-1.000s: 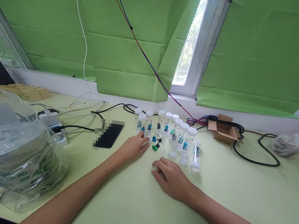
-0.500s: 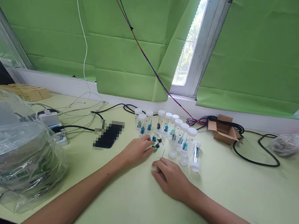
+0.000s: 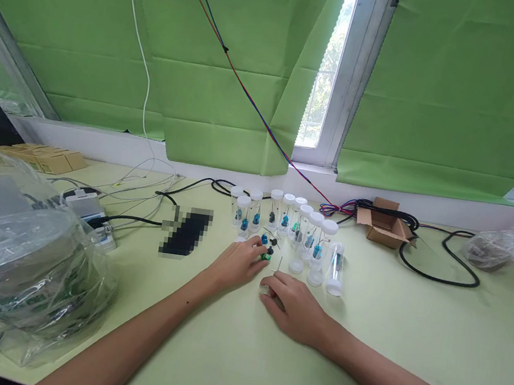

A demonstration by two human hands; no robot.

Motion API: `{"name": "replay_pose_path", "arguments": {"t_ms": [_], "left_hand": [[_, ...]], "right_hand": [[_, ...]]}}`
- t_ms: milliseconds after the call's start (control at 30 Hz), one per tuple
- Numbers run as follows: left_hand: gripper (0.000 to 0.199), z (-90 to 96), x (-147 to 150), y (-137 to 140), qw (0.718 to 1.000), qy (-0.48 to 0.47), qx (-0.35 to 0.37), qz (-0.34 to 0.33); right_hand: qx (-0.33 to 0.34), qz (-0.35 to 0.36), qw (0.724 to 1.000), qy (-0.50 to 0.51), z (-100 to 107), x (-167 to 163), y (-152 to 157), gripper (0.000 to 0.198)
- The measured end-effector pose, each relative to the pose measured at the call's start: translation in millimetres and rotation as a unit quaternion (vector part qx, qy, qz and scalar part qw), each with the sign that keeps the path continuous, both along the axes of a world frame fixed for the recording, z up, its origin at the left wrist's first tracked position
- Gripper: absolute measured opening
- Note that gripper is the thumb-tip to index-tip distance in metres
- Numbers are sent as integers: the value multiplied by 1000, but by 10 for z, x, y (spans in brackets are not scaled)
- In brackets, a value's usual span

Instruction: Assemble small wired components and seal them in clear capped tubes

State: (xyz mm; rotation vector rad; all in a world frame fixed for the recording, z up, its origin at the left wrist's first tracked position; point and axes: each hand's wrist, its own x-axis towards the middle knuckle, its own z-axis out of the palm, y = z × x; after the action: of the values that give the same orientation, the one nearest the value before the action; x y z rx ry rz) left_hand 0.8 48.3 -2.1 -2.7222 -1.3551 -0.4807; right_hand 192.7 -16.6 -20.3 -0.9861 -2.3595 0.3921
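Observation:
My left hand (image 3: 239, 263) reaches in at the middle of the table, its thumb and forefinger closed on a small green part (image 3: 265, 257). Just beyond these fingers lie a small blue part (image 3: 264, 239) and black parts (image 3: 272, 245) with thin metal stems. My right hand (image 3: 294, 305) rests on the table with its fingers curled round a clear, whitish piece (image 3: 265, 289), mostly hidden. A thin metal stem (image 3: 280, 264) shows past its fingertips. Beyond both hands stand several clear capped vials (image 3: 285, 215), most with a blue part inside. One capped vial (image 3: 336, 269) stands apart, to the right.
Loose white caps (image 3: 296, 266) lie near the vials. A dark phone (image 3: 188, 233) is left of my left hand. A plastic-wrapped round object (image 3: 23, 275) fills the left side. An open cardboard box (image 3: 383, 225) and black cable (image 3: 444, 280) lie at the back right.
My left thumb and forefinger have closed on the green part and moved slightly down. The right hand has barely moved.

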Motion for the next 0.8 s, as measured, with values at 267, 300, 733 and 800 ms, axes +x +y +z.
{"name": "replay_pose_path", "arguments": {"t_ms": [267,300,733,800], "left_hand": [[23,-32,5,-5,1000,-14,3,-6],[23,-36,9,-5,1000,-16,2,-8],[21,6,31,-51,1000,5,-13,-13],[19,38,31,-73,1000,13,-14,-16]], "right_hand": [[4,-1,1000,-6,4,0,5,11],[4,-2,1000,-6,3,-1,4,11],[6,-4,1000,-7,-12,-12,7,9],[5,-6,1000,-9,-1,-12,2,8]]}}
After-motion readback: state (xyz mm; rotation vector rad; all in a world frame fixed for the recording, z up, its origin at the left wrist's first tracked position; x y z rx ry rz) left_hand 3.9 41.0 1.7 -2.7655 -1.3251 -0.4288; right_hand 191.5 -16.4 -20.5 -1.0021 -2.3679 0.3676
